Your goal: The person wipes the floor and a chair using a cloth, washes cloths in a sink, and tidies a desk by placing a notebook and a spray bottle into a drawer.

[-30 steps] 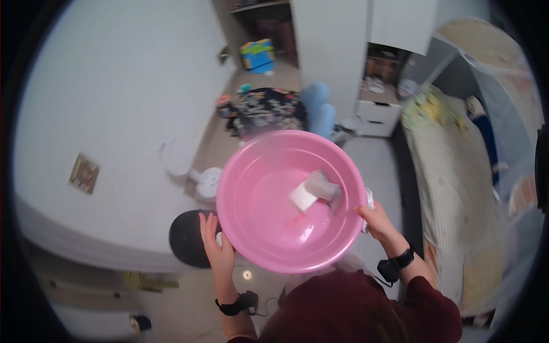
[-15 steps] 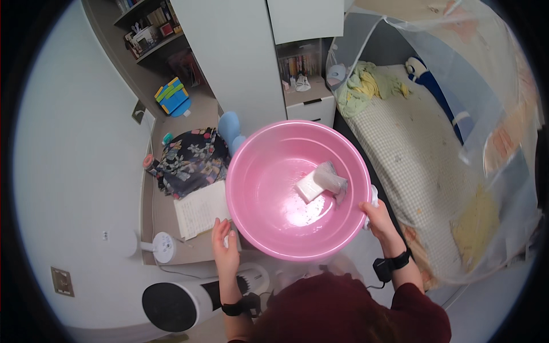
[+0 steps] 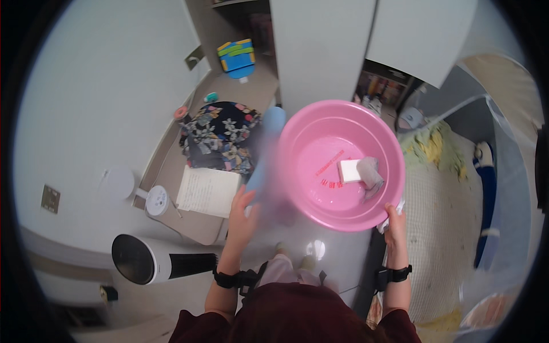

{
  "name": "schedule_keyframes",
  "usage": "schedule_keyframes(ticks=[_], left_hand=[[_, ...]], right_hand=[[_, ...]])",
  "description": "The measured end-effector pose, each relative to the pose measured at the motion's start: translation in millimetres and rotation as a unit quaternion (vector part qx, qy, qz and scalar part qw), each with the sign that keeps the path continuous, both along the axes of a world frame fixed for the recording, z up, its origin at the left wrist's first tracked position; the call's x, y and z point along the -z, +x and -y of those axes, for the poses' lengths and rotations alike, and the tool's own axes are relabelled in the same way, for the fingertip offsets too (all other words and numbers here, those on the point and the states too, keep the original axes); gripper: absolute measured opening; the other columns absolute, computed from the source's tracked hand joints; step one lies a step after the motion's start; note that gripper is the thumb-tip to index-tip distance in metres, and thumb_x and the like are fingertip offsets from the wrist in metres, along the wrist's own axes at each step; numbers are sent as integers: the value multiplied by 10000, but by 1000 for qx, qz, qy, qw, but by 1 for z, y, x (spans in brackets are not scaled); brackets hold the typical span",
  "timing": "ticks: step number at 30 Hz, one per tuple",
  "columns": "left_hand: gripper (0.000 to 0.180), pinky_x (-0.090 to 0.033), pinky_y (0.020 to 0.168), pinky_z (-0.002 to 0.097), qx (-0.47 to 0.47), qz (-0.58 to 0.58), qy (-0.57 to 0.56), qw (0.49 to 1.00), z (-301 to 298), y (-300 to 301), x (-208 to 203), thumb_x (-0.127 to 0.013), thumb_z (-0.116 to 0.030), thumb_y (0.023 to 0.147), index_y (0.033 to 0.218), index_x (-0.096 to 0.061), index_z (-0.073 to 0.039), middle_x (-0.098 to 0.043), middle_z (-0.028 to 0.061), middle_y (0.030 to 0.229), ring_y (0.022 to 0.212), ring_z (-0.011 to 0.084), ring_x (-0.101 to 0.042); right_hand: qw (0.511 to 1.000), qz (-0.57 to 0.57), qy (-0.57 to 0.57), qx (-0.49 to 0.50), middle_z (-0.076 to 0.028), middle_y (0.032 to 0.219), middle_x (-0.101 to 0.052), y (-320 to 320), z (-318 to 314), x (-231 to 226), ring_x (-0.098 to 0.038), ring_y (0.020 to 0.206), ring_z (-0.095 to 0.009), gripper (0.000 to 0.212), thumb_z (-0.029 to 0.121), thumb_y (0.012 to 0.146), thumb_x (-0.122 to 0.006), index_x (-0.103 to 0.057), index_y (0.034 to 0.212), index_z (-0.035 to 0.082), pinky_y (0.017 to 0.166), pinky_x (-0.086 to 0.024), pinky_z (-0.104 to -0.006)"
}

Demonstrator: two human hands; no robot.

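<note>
- Holding the pink basin (image 3: pixel 311 151) in mid-air by its right rim only, between the desk's (image 3: pixel 197 228) right edge and the bed's (image 3: pixel 443 228) left edge.
- Pinching that rim together with a white cloth (image 3: pixel 399 207) in the right hand (image 3: pixel 394 228).
- Hovering apart from the basin's left rim with the left hand (image 3: pixel 243 220), fingers spread, nothing visibly held; blurred.
- Containing a white block (image 3: pixel 347 171) and grey cloth (image 3: pixel 372 174), both right of the basin's centre, near its right wall.
- Likely to dip or twist at the left rim, owing to one-sided support.
- Likely to slip from the right hand, owing to loose cloth within the grip.
- Liable to spill block and grey cloth after a steep tilt.
- Obstructing leftward travel: blue chair-like object (image 3: pixel 273 120), close to the basin's left rim.
- Obstructing rightward travel: bed and translucent netting (image 3: pixel 506 171).
- Note on the desk: notebook (image 3: pixel 209 191) by the near edge, floral garment (image 3: pixel 220 134) beyond, lamp (image 3: pixel 156 200) at the near left corner.
- Note below that corner: black-and-white tower appliance (image 3: pixel 151 263).
</note>
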State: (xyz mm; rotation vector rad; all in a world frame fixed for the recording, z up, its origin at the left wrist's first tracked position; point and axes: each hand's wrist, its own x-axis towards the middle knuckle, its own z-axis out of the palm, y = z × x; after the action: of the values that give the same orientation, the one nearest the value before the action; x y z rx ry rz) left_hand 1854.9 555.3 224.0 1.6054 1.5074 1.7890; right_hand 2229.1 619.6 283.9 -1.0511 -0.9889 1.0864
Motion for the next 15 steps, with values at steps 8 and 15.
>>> schedule_keyframes(ticks=[8,15], left_hand=[[332,-403,904,298,-61,39,14,997,-31,-54,-32,-514,-42,854,1176,-462,20,-328,159,1342,1073,211,-514],[319,-406,894,295,-97,61,-43,992,-45,-87,-46,-516,-52,850,1162,-480,3,-335,166,1336,1058,200,-523]], right_hand=[[987,73,23,-144,-61,960,-589,-102,-131,-113,-552,860,-140,353,188,836,-545,-509,1097,-47,747,-428,-271],[963,94,-34,-251,-104,906,-596,-223,-247,-160,-586,746,-183,344,203,824,-555,-516,1055,-48,632,-473,-300]])
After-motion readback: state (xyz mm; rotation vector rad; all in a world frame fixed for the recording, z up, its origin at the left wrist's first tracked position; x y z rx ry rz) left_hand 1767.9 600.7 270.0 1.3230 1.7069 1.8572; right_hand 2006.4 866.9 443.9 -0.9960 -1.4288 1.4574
